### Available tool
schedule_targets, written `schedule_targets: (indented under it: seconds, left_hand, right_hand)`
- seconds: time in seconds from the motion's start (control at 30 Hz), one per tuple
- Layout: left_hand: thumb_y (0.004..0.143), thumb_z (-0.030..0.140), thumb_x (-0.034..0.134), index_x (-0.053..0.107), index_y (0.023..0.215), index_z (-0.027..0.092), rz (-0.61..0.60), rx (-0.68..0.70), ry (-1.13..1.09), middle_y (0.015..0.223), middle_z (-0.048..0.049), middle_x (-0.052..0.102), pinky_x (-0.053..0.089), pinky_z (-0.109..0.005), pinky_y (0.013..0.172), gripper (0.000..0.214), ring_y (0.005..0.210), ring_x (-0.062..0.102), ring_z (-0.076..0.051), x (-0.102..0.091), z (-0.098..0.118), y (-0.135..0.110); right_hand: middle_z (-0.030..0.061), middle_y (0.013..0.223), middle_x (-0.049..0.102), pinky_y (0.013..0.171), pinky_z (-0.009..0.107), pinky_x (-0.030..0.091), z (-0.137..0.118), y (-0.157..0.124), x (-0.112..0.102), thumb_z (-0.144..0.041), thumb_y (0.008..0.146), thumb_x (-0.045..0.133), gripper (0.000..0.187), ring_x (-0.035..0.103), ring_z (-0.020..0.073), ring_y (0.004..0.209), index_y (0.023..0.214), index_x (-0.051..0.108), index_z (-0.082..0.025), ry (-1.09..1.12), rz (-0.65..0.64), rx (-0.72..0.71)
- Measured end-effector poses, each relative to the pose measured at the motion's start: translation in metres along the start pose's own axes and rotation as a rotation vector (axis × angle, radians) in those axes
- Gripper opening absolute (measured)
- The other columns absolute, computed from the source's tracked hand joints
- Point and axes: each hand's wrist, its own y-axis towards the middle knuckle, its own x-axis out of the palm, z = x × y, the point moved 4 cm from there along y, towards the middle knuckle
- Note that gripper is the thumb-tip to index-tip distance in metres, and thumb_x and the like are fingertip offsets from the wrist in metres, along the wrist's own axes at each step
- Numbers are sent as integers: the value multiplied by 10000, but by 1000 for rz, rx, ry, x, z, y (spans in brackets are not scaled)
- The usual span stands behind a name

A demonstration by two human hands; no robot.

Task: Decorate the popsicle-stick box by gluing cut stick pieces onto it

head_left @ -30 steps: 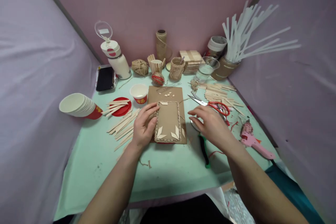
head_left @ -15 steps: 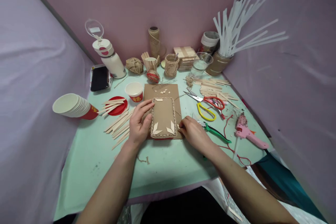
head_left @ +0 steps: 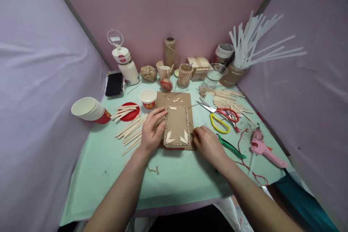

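Observation:
A rectangular cardboard box [head_left: 176,125] edged with braided twine lies in front of me, on a flat cardboard sheet [head_left: 174,96]. Pale diamond-shaped wooden pieces [head_left: 184,137] sit at its two near corners, and a single piece [head_left: 172,108] lies at the far left corner. My left hand [head_left: 152,130] holds the box by its left edge, fingertips at the rim. Just off the right edge, my right hand [head_left: 209,143] has thumb and fingers pinched together; what is between them is hidden. Green-handled pliers [head_left: 232,148] lie right beside that hand, partly covered by it.
Red-and-yellow-handled scissors [head_left: 217,112], a pink glue gun [head_left: 265,148] and red cord lie to the right. Wooden sticks [head_left: 133,132], a red plate [head_left: 133,115] and stacked paper cups [head_left: 89,109] are on the left. Twine, a bottle [head_left: 127,67] and jars line the back.
The whole view has shifted, so everything appears slightly lower and further right. Both hands keep about the same places by the box. A pale piece at my right fingertips no longer shows.

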Motion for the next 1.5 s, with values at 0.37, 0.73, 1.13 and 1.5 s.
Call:
schedule_targets:
  seconds: [0.37,0.73,1.13,1.5]
  left_hand:
    - [870,221,665,687,1104,222,78,5,-90,979,-47,692,517,-287,816,235,880,640,-153,-13,42,15]
    - [679,330,833,698,797,154,137,-778,-706,677,3,689,486,-156,584,251,598,616,-76,-6,50,16]
    - [641,364,860,639,803,140,118,-847,-908,672,2,671,438,-138,519,354,550,585,-56,8,58,18]
    - [848,297,645,666,883,178,227,-451,-269,820,-14,689,498,-249,757,126,781,638,-136,-3,2,15]
  right_hand:
    - [0,814,656,700,285,479,-53,36,-81,-315,838,619,186,615,154,769,981,646,-200,945,-105,-137]
    - [15,903,669,744,293,505,-57,41,-73,-302,837,627,179,623,151,824,987,656,-209,1076,-21,-178]
    - [22,882,686,744,266,504,-80,34,-72,-303,897,601,125,641,150,820,871,666,-199,1086,235,-235]
    - [86,858,622,717,332,464,-85,32,-55,-168,956,487,195,561,228,808,892,672,-157,-22,385,-388]
